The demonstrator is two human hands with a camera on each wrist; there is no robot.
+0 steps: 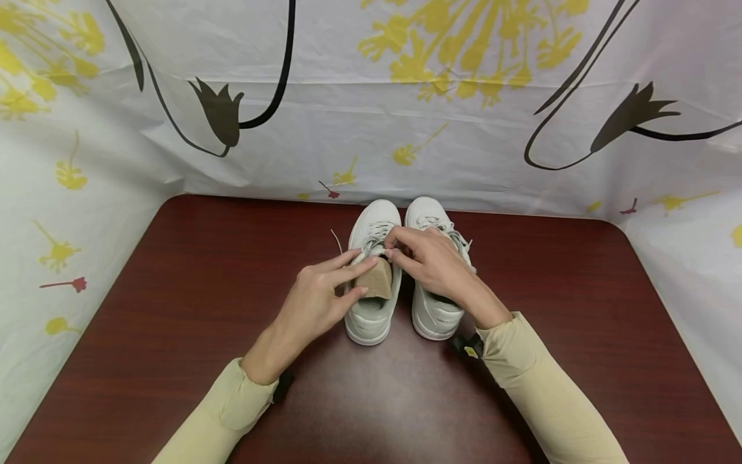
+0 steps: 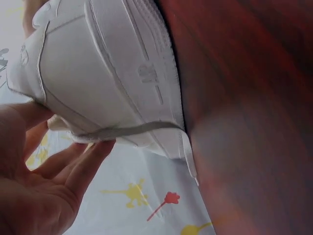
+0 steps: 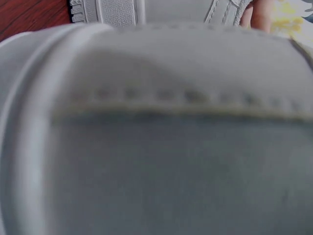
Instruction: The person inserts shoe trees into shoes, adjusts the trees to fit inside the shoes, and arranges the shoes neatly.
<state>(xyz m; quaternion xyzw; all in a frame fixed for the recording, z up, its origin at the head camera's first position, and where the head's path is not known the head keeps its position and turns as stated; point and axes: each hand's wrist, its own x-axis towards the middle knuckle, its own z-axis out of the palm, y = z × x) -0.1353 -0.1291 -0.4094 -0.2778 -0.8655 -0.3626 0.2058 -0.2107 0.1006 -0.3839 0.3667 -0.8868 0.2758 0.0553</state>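
A white left sneaker (image 1: pixel 371 316) and a white right sneaker (image 1: pixel 435 316) stand side by side, toes pointing away. A tan flap (image 1: pixel 375 280), perhaps the tongue, shows in the left sneaker's opening. My left hand (image 1: pixel 315 290) reaches over that opening from the left; its fairly straight fingers and thumb touch the flap and lacing edge. My right hand (image 1: pixel 435 258) pinches the left sneaker's shoelace between thumb and index finger, above the right sneaker. A loose lace end (image 2: pixel 188 156) hangs down the left sneaker's outer side. The right wrist view is mostly filled by blurred shoe upper (image 3: pixel 186 161).
The sneakers stand on a dark red-brown wooden table (image 1: pixel 243 258) near its back edge. A white sheet (image 1: pixel 324 103) with yellow and dark flower prints hangs behind and at both sides.
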